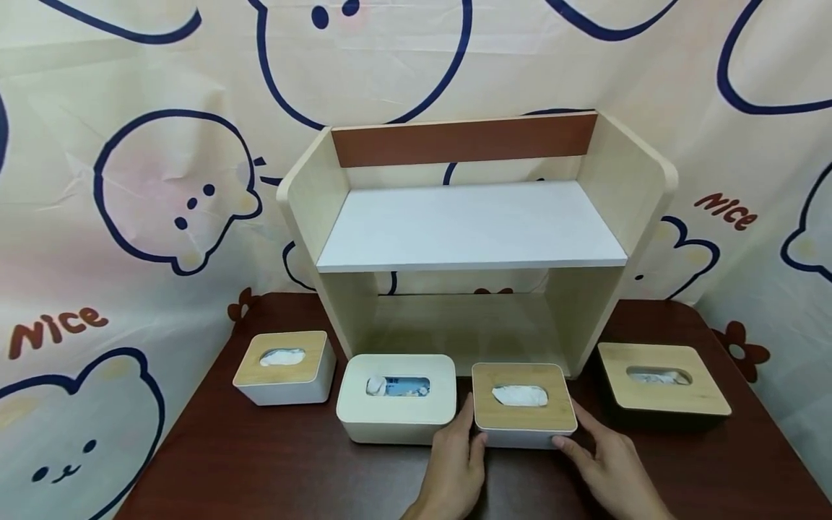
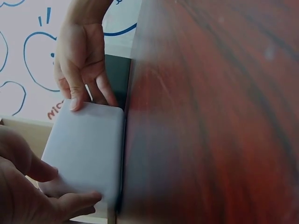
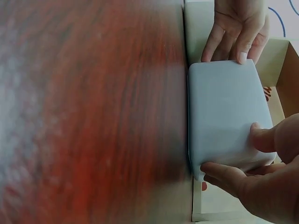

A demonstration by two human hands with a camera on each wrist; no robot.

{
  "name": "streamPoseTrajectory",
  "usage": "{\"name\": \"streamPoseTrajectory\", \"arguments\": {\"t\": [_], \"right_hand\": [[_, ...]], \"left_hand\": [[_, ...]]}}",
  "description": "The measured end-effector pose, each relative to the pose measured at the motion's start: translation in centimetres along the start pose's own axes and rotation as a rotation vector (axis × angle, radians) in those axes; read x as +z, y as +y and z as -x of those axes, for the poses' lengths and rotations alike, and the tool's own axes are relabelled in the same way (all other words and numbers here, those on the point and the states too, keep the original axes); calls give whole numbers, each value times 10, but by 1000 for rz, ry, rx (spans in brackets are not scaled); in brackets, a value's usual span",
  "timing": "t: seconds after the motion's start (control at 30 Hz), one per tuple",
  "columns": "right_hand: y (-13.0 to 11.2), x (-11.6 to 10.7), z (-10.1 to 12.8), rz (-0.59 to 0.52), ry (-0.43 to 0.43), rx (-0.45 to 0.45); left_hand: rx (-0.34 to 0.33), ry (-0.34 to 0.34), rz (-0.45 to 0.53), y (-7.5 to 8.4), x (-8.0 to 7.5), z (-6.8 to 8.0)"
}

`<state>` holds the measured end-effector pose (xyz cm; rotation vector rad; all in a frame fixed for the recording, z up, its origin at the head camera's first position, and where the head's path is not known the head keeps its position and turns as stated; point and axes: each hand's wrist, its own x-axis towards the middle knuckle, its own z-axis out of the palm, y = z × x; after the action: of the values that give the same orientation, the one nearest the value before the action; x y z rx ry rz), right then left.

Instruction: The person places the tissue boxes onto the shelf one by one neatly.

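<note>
A tissue box with a wood-grain lid and pale grey-white sides is between my two hands, in front of the shelf. My left hand grips its left end, with the thumb at the front face and the fingers along the side. At the other end, my right hand grips the box the same way, its thumb on the front corner. White tissue shows in the lid's slot. Both wrist views show the plain front face, with the left hand and right hand at opposite ends.
A cream tissue box stands close at the left, beyond it a smaller wood-lidded box. To the right sits a dark box with a wooden lid. Behind is a two-level shelf on the dark wooden table, against a printed cloth backdrop.
</note>
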<state>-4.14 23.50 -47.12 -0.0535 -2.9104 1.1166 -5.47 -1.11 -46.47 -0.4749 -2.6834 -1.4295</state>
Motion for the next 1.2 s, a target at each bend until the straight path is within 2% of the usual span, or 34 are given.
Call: {"name": "streamPoseTrajectory", "arguments": {"t": [0.2,0.4,0.6,0.83,1.0,1.2], "right_hand": [[-4,-2,-4,-31,21,-1],[-4,-7,-11,-27,133,-88],[-3,-12,-23,-31,224,-176],[-5,-15,-38,-47,246,-127],[-5,-13,-47,-100,292,-98],[-2,-5,-55,-159,371,-116]], "left_hand": [[-28,6,66,3,2,-5],[-8,38,112,11,7,-14],[33,117,112,15,13,-27],[29,170,138,17,21,-43],[23,218,151,16,29,-53],[17,265,180,11,40,-61]]}}
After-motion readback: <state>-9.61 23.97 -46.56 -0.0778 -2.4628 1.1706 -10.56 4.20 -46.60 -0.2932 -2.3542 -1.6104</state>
